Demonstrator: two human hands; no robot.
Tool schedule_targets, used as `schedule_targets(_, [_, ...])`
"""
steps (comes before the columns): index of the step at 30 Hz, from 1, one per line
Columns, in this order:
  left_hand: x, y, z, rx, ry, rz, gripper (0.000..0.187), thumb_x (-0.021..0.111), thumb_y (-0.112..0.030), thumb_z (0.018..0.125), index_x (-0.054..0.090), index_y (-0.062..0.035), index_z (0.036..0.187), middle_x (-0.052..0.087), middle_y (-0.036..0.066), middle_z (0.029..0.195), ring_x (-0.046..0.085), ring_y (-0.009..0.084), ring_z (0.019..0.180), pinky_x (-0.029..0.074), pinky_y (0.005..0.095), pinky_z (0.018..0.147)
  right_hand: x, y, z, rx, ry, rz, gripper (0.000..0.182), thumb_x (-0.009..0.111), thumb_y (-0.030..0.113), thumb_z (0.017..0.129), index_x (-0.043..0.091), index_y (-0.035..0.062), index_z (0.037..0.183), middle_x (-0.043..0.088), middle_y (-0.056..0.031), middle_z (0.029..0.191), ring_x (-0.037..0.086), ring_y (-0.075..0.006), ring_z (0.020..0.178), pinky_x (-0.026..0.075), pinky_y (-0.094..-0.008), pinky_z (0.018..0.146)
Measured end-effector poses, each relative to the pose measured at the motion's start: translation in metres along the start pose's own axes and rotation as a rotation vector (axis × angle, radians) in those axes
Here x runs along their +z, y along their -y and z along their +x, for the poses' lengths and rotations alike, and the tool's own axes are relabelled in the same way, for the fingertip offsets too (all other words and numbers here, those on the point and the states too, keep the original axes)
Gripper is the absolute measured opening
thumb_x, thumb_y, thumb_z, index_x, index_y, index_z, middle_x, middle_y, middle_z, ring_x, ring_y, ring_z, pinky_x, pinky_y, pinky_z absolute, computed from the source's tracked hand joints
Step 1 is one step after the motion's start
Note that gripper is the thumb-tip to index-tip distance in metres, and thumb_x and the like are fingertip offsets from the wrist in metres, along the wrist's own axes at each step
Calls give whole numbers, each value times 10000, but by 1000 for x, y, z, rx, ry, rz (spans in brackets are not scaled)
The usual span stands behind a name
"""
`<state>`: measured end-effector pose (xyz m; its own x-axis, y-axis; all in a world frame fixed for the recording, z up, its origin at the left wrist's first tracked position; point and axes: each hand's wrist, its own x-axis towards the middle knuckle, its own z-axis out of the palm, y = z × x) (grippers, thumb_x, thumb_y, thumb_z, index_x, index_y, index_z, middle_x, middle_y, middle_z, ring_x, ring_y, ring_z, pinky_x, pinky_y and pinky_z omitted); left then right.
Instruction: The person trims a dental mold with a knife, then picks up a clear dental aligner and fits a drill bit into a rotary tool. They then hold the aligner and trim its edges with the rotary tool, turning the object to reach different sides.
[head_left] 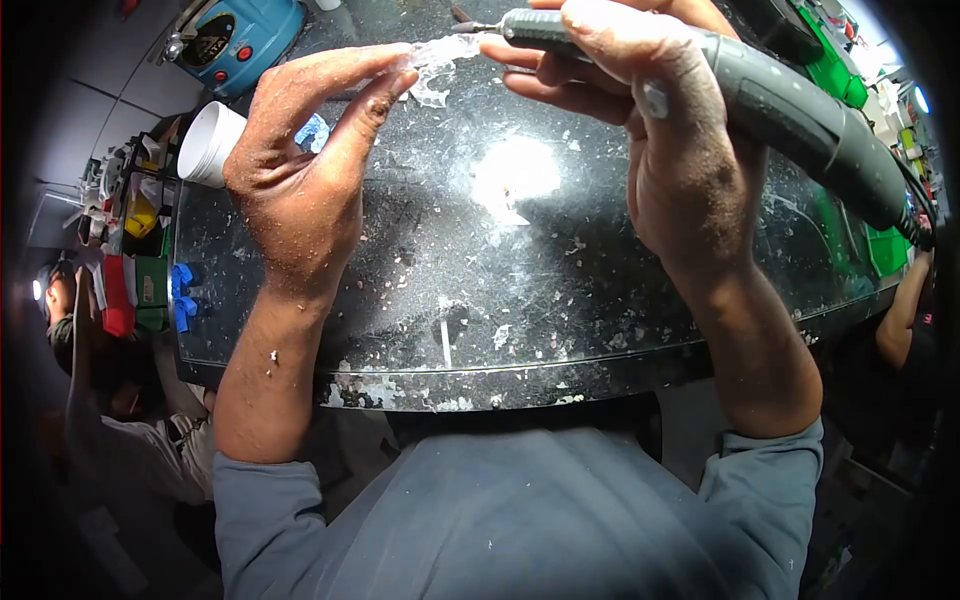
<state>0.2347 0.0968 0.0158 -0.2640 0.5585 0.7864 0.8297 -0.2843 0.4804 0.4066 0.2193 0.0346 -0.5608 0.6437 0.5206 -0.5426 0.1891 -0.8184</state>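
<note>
Near the top centre, a small clear, jagged plastic piece (436,72) is pinched between the thumb and forefinger of my left hand (310,165). My right hand (680,120) is wrapped round a grey rotary handpiece (780,110), whose thin metal tip (474,28) points left, close above the clear piece. A right fingertip lies at the piece's right end; whether it touches is hard to tell. Pale dust and crumbs cover both hands. The upper edge of the frame cuts off part of the right fingers.
A dusty black table (420,260) bears scattered crumbs. At the upper left are a white cup (208,145) and a blue machine (240,45) with red buttons. Blue scraps (183,297) lie at the left edge. Green bins (884,250) stand right. Other people (130,440) are at both sides.
</note>
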Motion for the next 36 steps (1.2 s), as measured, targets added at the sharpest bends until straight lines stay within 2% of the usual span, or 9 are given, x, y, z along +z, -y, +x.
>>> schedule_targets(13, [1, -2, 1, 27, 3, 67, 196, 740, 42, 822, 770, -48, 994, 746, 49, 997, 656, 146, 983, 489, 275, 893, -8, -3, 2, -35, 82, 24, 95, 573, 28, 950, 592, -42, 1011, 657, -131, 938, 670, -168, 823, 575, -311, 802])
schedule_targets(18, [0, -4, -2, -71, 48, 80, 189, 736, 21, 848, 754, -31, 1029, 729, 61, 1017, 663, 137, 976, 509, 270, 898, -12, -11, 5, -182, 148, 80, 87, 569, 23, 949, 593, -44, 998, 655, -130, 924, 670, -164, 817, 573, -303, 796])
schedule_targets(20, [-1, -4, -3, -81, 81, 97, 200, 722, 22, 873, 739, -19, 1068, 711, 73, 1038, 665, 134, 987, 523, 271, 911, -2, 5, 2, 100, -6, 14, 67, 553, 8, 944, 590, -47, 952, 638, -108, 865, 667, -147, 799, 550, -259, 754])
schedule_targets(24, [2, -4, -2, -114, 62, 42, 191, 739, 14, 851, 751, -30, 1037, 726, 63, 1015, 665, 134, 980, 516, 265, 890, 1, 4, 2, 98, -25, 61, 67, 566, 14, 940, 591, -45, 959, 645, -104, 851, 665, -136, 784, 547, -254, 744])
schedule_targets(27, [3, 0, -2, -85, 31, -3, 193, 756, 19, 824, 764, -41, 1008, 741, 51, 991, 665, 131, 968, 506, 257, 870, -3, 14, 5, 37, -26, -175, 76, 577, 36, 941, 600, -36, 949, 648, -90, 817, 647, -118, 754, 523, -239, 700])
schedule_targets(29, [3, 0, -2, -33, 35, -1, 195, 754, 23, 825, 763, -42, 1009, 740, 52, 993, 665, 131, 968, 507, 255, 868, -23, 29, 13, 327, 259, 244, 89, 585, 61, 942, 615, -23, 943, 651, -72, 791, 620, -105, 719, 495, -235, 667])
schedule_targets(30, [4, -1, -1, -34, 25, 0, 196, 752, 27, 825, 764, -46, 1007, 740, 50, 995, 663, 134, 971, 504, 261, 872, -18, 24, 10, 328, 258, 244, 89, 585, 61, 942, 615, -23, 943, 651, -72, 791, 620, -105, 719, 495, -235, 667])
schedule_targets(32, [4, -2, -1, -35, 16, 1, 197, 750, 30, 825, 765, -50, 1005, 740, 49, 996, 661, 138, 975, 502, 266, 875, -4, 7, 2, 75, 12, -185, 85, 586, 69, 940, 622, -9, 935, 651, -60, 790, 599, -99, 709, 473, -234, 666])
schedule_targets(36, [2, -2, 1, 61, 29, 104, 216, 748, 40, 816, 768, -63, 1005, 739, 43, 989, 653, 155, 971, 490, 279, 879, -11, -1, 5, 39, 95, -78, 69, 590, 63, 932, 620, 0, 937, 654, -54, 799, 608, -99, 735, 479, -234, 702])
